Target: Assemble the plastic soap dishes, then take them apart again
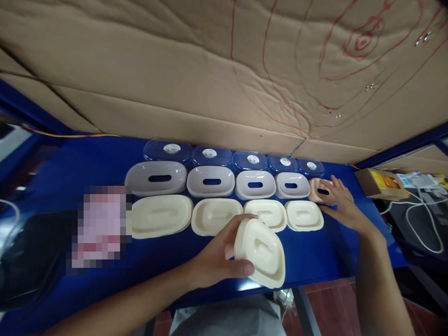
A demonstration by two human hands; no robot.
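cream stack (263, 254), glossy, rounded corners, oval recess, tilted in left hand (229, 261).

Behind the bench (350, 247) stands a cardboard panel (175, 70) with red curved lines; at the right there is a small open carton (380, 184), near white cables (422, 219), above reddish floor tiles (336, 303)

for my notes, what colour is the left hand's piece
The piece is cream, best in head view.
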